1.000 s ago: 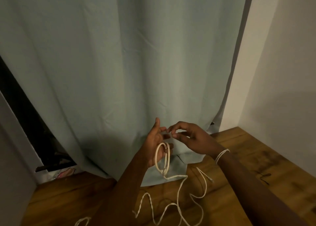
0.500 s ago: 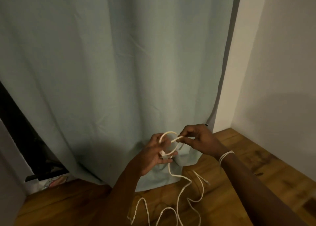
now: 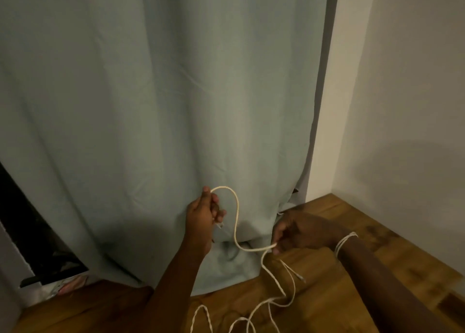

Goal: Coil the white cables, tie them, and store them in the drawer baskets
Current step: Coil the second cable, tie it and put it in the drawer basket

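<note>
- The left hand (image 3: 202,215), just left of the frame's centre and low down, has its fingers curled round one end of the white cable (image 3: 236,222); a small plug tip pokes out under the fingers, so this looks like the anchor end for the coil.
- From that fist the cable arches up and over, then runs down to the right hand (image 3: 294,232) at lower centre-right, whose thumb and fingertips pinch it. The two hands stand well apart, I'd judge to draw out a length for one loop.
- The rest of the cable trails loose in kinks across the wooden floor (image 3: 377,269) at the bottom of the frame, not yet coiled.
- A pale curtain (image 3: 151,106) hangs behind both hands, filling the upper left and centre.
- A thin white band (image 3: 346,242) circles the right wrist.
- No drawer baskets are in view.
</note>
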Motion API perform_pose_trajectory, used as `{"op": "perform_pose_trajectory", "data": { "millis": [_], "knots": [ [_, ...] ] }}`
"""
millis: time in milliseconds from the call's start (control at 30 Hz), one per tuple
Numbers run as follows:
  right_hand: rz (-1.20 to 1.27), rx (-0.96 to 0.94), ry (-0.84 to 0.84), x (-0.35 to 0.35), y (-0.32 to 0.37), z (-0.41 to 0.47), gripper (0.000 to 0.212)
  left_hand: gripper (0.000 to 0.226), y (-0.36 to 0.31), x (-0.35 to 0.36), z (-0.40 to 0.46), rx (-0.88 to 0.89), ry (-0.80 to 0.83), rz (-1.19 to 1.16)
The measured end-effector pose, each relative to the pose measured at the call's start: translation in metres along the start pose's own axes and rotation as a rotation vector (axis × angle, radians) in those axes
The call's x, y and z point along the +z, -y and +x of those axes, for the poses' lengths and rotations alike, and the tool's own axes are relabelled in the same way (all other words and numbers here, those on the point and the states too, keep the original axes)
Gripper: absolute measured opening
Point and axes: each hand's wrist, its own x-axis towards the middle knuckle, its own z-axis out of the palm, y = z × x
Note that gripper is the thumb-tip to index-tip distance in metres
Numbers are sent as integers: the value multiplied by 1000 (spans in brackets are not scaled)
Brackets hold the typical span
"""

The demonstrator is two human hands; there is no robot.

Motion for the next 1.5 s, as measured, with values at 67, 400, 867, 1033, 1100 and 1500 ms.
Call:
{"op": "perform_pose_trajectory", "data": {
  "millis": [67, 400, 867, 1033, 1100, 1500],
  "knots": [
    [-128, 53, 58, 12, 4, 1, 24, 36, -10, 3, -1, -165, 184, -356],
    [-36, 35, -3, -22, 54, -26, 17, 26, -6, 10, 9, 335, 431, 541],
    [416, 43, -318, -8, 21, 15, 17, 32, -38, 64, -33, -78, 956, -505],
    [799, 82, 235, 39, 34, 8, 18, 33, -42, 64, -6, 222, 549, -37],
    [755, 153, 250, 27, 39, -2, 22, 36, -29, 51, 6, 436, 418, 473],
    [231, -36, -395, -92, 34, -13, 13, 50, -13, 52, -26, -213, 923, 221]
  ]
}}
